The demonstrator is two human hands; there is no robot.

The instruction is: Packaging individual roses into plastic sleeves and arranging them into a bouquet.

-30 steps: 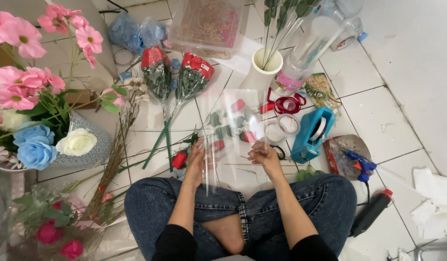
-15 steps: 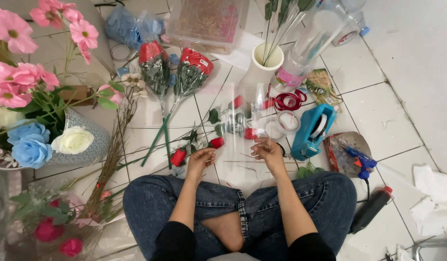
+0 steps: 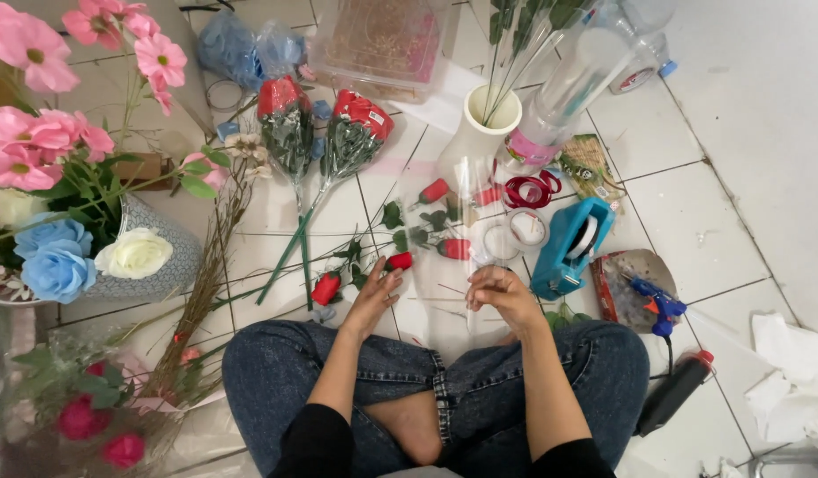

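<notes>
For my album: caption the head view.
Seated cross-legged, left hand and right hand handle clear cellophane among red rosebuds.

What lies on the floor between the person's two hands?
In the head view, between the left hand and right hand lies a clear cellophane sheet over white floor tiles; nothing else shows there.

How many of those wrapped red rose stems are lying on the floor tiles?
2. One wrapped rose lies left of the other wrapped rose, above the left hand. Loose red buds lie nearby, unwrapped; more may be hidden.
</notes>
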